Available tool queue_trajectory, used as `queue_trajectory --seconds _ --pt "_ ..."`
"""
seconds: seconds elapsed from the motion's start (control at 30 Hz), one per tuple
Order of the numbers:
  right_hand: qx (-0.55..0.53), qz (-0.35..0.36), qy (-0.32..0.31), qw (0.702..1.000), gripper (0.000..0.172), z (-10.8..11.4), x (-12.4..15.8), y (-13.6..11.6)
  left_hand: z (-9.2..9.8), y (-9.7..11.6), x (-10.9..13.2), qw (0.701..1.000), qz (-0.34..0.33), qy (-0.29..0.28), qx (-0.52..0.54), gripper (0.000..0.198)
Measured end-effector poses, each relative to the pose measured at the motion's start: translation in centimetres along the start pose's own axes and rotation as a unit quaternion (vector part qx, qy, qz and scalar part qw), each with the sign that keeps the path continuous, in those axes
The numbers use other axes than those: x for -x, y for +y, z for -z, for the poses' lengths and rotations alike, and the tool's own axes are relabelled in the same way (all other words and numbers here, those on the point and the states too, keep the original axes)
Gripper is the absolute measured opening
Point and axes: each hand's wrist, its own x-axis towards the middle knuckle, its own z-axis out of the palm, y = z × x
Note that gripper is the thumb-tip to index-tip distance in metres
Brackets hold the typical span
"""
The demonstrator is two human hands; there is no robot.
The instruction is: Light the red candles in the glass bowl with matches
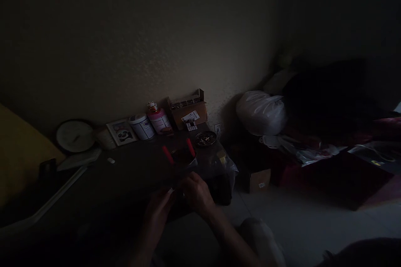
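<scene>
The scene is very dark. My left hand (160,202) is closed at the table's front edge, with a small whitish piece (170,190) showing at its fingertips; its kind is too dim to tell. Close beside it, my right hand (198,192) has its fingers bent together, and whatever they hold is hidden. Just beyond both hands sits a dark round container (194,161) with two red handle-like sticks (191,147) rising from it. Behind that, a round dish (206,139) holds several small shiny metal pieces.
Along the wall stand an open cardboard box (188,114), a pink jar (161,122), a white canister (142,127), a framed picture (122,132) and a round clock-like disc (75,136). A white plastic bag (261,112) and a carton (260,180) are at the right.
</scene>
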Motion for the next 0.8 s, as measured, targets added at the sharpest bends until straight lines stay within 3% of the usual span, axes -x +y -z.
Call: queue_trajectory --seconds 0.37,0.53,0.67,0.8 --pt "0.012 0.075 -0.026 0.997 0.022 0.2 0.0 -0.1 0.1 -0.3 -0.2 0.997 -0.03 0.025 -0.066 0.025" --pt "-0.024 0.047 -0.023 0.998 0.015 -0.1 0.1 -0.4 0.5 -0.6 -0.2 0.996 -0.046 0.025 -0.074 0.025" --pt "-0.078 0.01 -0.006 0.997 0.012 0.0 -0.1 -1.0 -0.4 0.3 0.1 0.999 -0.023 0.018 -0.045 0.024" --pt "-0.087 -0.005 0.035 0.996 0.013 0.3 -0.1 -1.3 -1.5 0.9 0.1 0.997 -0.009 0.068 0.03 0.021"
